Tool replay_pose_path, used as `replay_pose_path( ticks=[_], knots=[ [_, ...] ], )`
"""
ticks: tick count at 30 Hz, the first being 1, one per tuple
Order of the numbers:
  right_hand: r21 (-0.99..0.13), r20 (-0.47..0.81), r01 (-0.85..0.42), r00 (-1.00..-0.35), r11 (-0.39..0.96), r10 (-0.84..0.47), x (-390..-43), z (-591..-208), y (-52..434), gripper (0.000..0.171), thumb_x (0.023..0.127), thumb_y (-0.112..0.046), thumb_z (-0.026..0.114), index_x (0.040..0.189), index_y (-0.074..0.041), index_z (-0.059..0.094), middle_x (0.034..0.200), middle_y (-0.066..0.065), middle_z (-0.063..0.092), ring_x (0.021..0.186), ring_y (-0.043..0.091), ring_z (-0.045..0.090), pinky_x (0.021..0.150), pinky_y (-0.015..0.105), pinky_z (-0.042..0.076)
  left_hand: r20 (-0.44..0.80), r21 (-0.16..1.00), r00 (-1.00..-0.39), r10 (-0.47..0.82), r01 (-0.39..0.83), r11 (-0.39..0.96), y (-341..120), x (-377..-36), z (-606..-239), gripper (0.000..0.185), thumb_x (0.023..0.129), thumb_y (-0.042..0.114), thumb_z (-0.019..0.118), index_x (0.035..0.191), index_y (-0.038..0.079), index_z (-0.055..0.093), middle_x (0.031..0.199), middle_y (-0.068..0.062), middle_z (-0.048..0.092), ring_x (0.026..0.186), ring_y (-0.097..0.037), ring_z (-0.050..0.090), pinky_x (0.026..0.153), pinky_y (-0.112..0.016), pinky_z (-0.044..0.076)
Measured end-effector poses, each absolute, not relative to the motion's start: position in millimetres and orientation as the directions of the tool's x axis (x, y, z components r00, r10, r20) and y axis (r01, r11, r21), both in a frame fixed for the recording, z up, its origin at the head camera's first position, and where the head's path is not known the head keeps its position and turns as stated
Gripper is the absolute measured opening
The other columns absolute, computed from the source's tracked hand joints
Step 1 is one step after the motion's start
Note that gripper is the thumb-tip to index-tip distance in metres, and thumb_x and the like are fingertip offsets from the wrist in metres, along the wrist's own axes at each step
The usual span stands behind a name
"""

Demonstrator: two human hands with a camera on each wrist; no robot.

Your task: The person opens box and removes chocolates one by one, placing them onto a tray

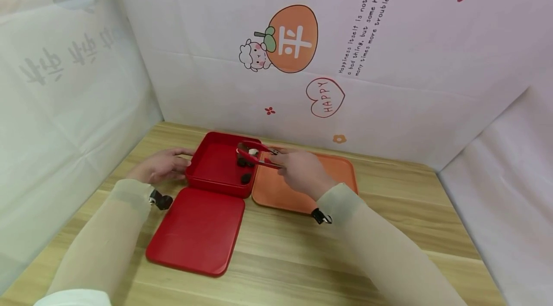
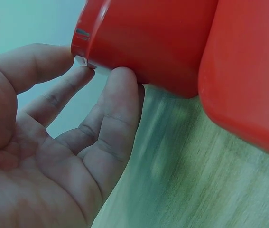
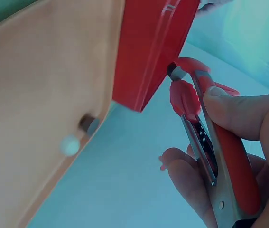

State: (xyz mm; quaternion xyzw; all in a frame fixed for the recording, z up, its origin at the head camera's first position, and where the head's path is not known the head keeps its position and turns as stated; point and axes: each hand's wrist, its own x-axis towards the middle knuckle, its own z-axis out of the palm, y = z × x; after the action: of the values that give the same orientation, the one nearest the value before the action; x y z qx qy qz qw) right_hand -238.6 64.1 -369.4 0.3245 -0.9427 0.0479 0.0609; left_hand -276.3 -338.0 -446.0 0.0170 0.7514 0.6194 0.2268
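On the wooden table (image 1: 276,258), left side: left hand (image 1: 166,165) beside the box, thumb and fingers apart, lightly bent, tips touching the outer wall and rim.
Red lid (image 1: 196,234): lies flat, just in front of the box, nearer the person.
Red box (image 1: 213,162): uncovered, upright; bare floor at left, dark pieces (image 1: 246,178) along its right side; number unclear.
Red-tipped tongs (image 3: 231,164): reach leftward over the box's right wall; a small dark morsel (image 3: 176,72) with a paler side sits between the tips. A white bit (image 1: 253,152) shows between the arms from above; cannot tell whether gripped or lying below.
Right hand (image 1: 304,171): above the tray, thumb on one arm of the tongs, fingers curled round the other, squeezing.
Orange tray (image 1: 345,171): right of the box, partly under the hand; a dark lump (image 3: 89,124) and a white ball (image 3: 70,145) near its edge, blurred.
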Motion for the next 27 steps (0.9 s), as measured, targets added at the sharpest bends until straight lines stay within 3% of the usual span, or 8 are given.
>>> replay_pose_path(
  ticks=[2,5,8,11,16,19,23,27],
  knots=[
    [-0.054,0.158,-0.606,-0.790,0.793,-0.593,-235.9,-372.1,74.8,0.050,0.090,-0.017,0.076,0.137,-0.024,0.064,0.129,0.004,0.065,0.103,0.020,0.067,0.072,0.032,0.055,-0.316,0.939,-0.898,0.307,-0.251,0.234,-337.4,-276.9,-446.5,0.059,0.102,0.008,0.054,0.155,0.000,0.027,0.139,-0.030,0.049,0.121,-0.039,0.054,0.087,-0.039,0.052],
    [-0.064,0.166,-0.586,-0.805,0.808,-0.570,-233.4,-377.7,91.0,0.050,0.091,-0.017,0.075,0.139,-0.025,0.062,0.133,0.004,0.062,0.081,0.016,0.067,0.059,0.028,0.051,-0.310,0.941,-0.898,0.314,-0.242,0.236,-336.6,-278.1,-447.9,0.059,0.102,0.008,0.054,0.154,-0.001,0.027,0.139,-0.030,0.049,0.121,-0.038,0.055,0.087,-0.039,0.052],
    [-0.078,0.186,-0.585,-0.804,0.808,-0.564,-231.9,-383.3,106.8,0.052,0.090,-0.014,0.075,0.140,-0.025,0.061,0.132,0.003,0.063,0.058,0.009,0.056,0.047,0.025,0.040,-0.307,0.941,-0.898,0.316,-0.236,0.244,-336.4,-279.1,-449.0,0.059,0.102,0.009,0.054,0.154,-0.002,0.027,0.139,-0.030,0.050,0.120,-0.037,0.056,0.088,-0.040,0.052],
    [-0.063,0.229,-0.599,-0.787,0.798,-0.573,-230.8,-387.3,121.3,0.053,0.088,-0.013,0.076,0.139,-0.024,0.062,0.129,0.005,0.065,0.053,0.008,0.051,0.045,0.026,0.037,-0.311,0.939,-0.899,0.308,-0.241,0.247,-336.0,-279.1,-448.9,0.058,0.102,0.008,0.054,0.153,-0.002,0.028,0.138,-0.029,0.051,0.118,-0.036,0.057,0.088,-0.041,0.052],
    [-0.045,0.272,-0.599,-0.778,0.800,-0.567,-229.0,-391.3,140.6,0.049,0.085,-0.012,0.080,0.132,-0.019,0.067,0.129,0.009,0.065,0.079,0.021,0.068,0.059,0.033,0.053,-0.313,0.937,-0.900,0.304,-0.241,0.252,-336.5,-278.2,-448.9,0.058,0.103,0.007,0.052,0.154,-0.002,0.026,0.138,-0.030,0.050,0.118,-0.037,0.057,0.089,-0.041,0.052],
    [-0.059,0.263,-0.584,-0.792,0.810,-0.552,-228.8,-394.7,151.9,0.049,0.084,-0.011,0.080,0.132,-0.016,0.068,0.130,0.009,0.064,0.098,0.026,0.067,0.069,0.037,0.056,-0.314,0.937,-0.902,0.297,-0.243,0.253,-336.8,-278.0,-449.1,0.057,0.103,0.007,0.052,0.154,-0.001,0.028,0.139,-0.030,0.049,0.119,-0.038,0.056,0.088,-0.040,0.052],
    [-0.055,0.223,-0.535,-0.830,0.843,-0.512,-229.6,-400.6,168.1,0.052,0.085,-0.012,0.080,0.135,-0.016,0.065,0.136,0.008,0.060,0.100,0.027,0.065,0.057,0.032,0.052,-0.307,0.939,-0.901,0.306,-0.236,0.249,-336.9,-277.6,-448.5,0.059,0.103,0.007,0.052,0.155,-0.001,0.026,0.142,-0.032,0.045,0.121,-0.040,0.054,0.088,-0.040,0.052],
    [-0.032,0.176,-0.481,-0.866,0.876,-0.469,-232.5,-405.7,181.5,0.051,0.087,-0.013,0.077,0.136,-0.017,0.064,0.139,0.008,0.058,0.086,0.026,0.066,0.046,0.027,0.041,-0.305,0.941,-0.900,0.311,-0.234,0.245,-336.9,-277.2,-447.6,0.059,0.103,0.007,0.051,0.155,-0.001,0.024,0.144,-0.033,0.043,0.122,-0.041,0.053,0.088,-0.041,0.052]
  ],
)
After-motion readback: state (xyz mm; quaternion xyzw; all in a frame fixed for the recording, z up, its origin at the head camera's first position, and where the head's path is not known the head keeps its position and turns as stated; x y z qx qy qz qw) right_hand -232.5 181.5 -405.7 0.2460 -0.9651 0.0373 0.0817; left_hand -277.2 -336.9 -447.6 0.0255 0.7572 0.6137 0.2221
